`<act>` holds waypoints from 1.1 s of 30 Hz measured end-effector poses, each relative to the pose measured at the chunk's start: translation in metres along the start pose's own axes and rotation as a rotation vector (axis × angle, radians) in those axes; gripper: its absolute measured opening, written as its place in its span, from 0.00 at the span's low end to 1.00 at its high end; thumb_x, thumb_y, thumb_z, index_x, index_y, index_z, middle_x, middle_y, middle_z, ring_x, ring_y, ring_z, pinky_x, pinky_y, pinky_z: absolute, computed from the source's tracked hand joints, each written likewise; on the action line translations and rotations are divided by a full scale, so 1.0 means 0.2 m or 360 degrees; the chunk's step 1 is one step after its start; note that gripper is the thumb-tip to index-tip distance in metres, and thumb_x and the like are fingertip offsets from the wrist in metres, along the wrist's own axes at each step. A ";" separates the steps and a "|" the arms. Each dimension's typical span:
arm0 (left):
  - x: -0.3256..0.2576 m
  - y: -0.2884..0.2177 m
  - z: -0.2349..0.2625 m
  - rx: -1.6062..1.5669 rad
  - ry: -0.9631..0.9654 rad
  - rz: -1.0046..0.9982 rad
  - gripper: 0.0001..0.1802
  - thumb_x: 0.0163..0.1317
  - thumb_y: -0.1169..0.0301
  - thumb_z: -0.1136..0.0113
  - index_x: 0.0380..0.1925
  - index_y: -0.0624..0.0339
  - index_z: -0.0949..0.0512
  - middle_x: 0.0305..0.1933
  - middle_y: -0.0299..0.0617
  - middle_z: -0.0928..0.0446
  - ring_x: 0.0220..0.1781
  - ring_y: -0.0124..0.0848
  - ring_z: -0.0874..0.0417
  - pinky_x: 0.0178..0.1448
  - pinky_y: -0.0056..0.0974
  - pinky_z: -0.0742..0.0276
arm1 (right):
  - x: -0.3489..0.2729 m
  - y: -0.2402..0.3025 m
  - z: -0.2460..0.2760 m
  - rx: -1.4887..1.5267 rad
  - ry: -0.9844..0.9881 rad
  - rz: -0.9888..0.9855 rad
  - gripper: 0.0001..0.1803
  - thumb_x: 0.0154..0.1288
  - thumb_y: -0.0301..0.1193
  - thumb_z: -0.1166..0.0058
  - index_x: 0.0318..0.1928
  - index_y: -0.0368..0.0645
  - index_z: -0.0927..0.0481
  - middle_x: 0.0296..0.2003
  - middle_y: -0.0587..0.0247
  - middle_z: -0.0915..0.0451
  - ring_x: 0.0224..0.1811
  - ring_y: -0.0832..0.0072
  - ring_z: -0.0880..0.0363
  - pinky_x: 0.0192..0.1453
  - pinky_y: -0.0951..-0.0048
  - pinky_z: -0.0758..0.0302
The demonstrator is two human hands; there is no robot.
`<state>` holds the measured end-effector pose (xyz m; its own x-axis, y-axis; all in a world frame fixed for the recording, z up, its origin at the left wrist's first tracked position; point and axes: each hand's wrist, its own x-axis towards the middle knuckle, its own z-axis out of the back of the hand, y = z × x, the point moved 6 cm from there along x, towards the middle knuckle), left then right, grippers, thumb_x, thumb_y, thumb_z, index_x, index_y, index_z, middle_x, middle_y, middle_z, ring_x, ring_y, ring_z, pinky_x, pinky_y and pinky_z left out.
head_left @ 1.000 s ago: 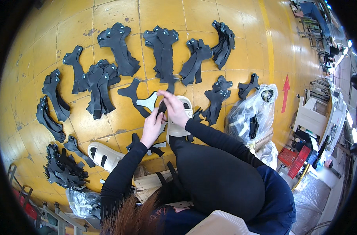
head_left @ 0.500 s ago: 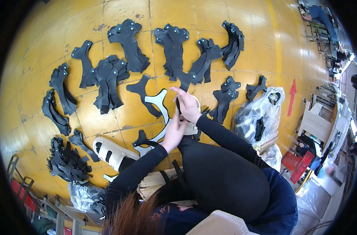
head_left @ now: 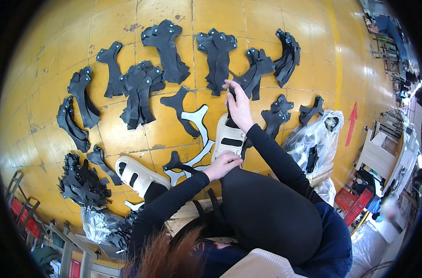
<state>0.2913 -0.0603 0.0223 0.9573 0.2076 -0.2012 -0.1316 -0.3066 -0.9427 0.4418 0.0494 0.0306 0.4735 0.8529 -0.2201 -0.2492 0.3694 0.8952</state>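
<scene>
I sit on a yellow tiled floor (head_left: 127, 139) with piles of black cut-out pieces spread in front of me. My right hand (head_left: 239, 109) reaches forward, its fingertips pinched on a black piece (head_left: 242, 82) at the edge of one pile (head_left: 256, 69). My left hand (head_left: 222, 165) rests curled on my black-clad knee, with nothing visible in it. Beside that hand lies a white Y-shaped piece (head_left: 197, 132) over a black one (head_left: 177, 104). White sandals sit on my feet, one (head_left: 230, 137) under my right wrist and one (head_left: 136, 173) at the left.
More black piles lie at the far centre (head_left: 217, 55), far left (head_left: 167, 46) and near left (head_left: 81, 183). A clear plastic bag (head_left: 315, 139) with black parts sits at my right, next to a red floor arrow (head_left: 352, 121). Red crates (head_left: 354, 204) stand further right.
Both hands held a black piece together over the white shape. My right hand has now stretched forward to a pile, and my left hand has dropped back onto my knee.
</scene>
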 end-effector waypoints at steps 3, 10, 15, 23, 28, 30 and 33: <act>0.00 0.02 0.03 0.0009 -0.0086 -0.0006 0.17 0.68 0.65 0.50 0.26 0.67 0.23 0.29 0.51 0.24 0.39 0.48 0.25 0.47 0.44 0.31 | -0.02 0.03 -0.02 -0.0032 0.0061 -0.0063 0.21 0.68 0.17 0.58 0.60 0.41 0.31 0.46 0.63 0.23 0.32 0.79 0.26 0.41 0.77 0.27; 0.00 0.03 0.04 0.0035 -0.0150 -0.0086 0.18 0.68 0.64 0.49 0.27 0.68 0.23 0.30 0.52 0.23 0.40 0.49 0.25 0.48 0.45 0.30 | 0.18 0.22 -0.17 -0.0067 0.0389 0.0564 0.23 0.64 0.16 0.61 0.59 0.41 0.32 0.43 0.58 0.21 0.47 0.66 0.21 0.54 0.68 0.28; -0.02 0.02 0.06 0.0101 -0.0162 -0.0016 0.18 0.69 0.63 0.49 0.30 0.70 0.23 0.32 0.52 0.23 0.41 0.48 0.24 0.49 0.44 0.30 | 0.50 0.45 -0.42 -0.0376 0.0847 0.0428 0.21 0.62 0.19 0.60 0.56 0.44 0.35 0.44 0.53 0.20 0.47 0.53 0.19 0.51 0.60 0.25; -0.02 0.04 0.05 0.0112 -0.0124 0.0059 0.20 0.70 0.60 0.51 0.35 0.67 0.20 0.36 0.52 0.22 0.45 0.47 0.22 0.52 0.42 0.28 | 0.77 0.44 -0.69 -0.0289 0.0730 0.0571 0.19 0.60 0.22 0.56 0.53 0.43 0.35 0.44 0.50 0.24 0.51 0.55 0.25 0.56 0.60 0.31; 0.00 0.03 0.06 0.0052 -0.0078 0.0076 0.18 0.70 0.64 0.50 0.35 0.70 0.21 0.36 0.53 0.23 0.44 0.47 0.23 0.53 0.43 0.28 | 0.76 0.22 -0.70 -0.0315 0.0748 0.0514 0.19 0.62 0.23 0.53 0.55 0.43 0.32 0.39 0.53 0.27 0.40 0.65 0.26 0.49 0.66 0.29; -0.01 0.03 0.06 0.0056 -0.0083 0.0087 0.17 0.70 0.64 0.50 0.34 0.70 0.21 0.35 0.52 0.24 0.43 0.47 0.22 0.51 0.42 0.28 | 0.74 0.22 -0.67 -0.0315 0.0715 0.0528 0.19 0.62 0.24 0.51 0.55 0.42 0.31 0.44 0.52 0.28 0.46 0.63 0.27 0.52 0.66 0.29; -0.01 0.02 0.06 0.0066 -0.0120 0.0070 0.17 0.70 0.64 0.49 0.32 0.70 0.21 0.34 0.52 0.24 0.41 0.47 0.22 0.50 0.42 0.27 | 0.68 0.24 -0.58 -0.0366 0.0675 0.0505 0.18 0.62 0.25 0.50 0.54 0.41 0.31 0.48 0.47 0.28 0.54 0.54 0.27 0.60 0.62 0.30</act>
<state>0.2863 -0.0509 0.0153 0.9285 0.2648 -0.2605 -0.1851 -0.2782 -0.9425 0.3967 0.2256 -0.0020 -0.0226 0.9909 -0.1327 -0.5233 0.1014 0.8461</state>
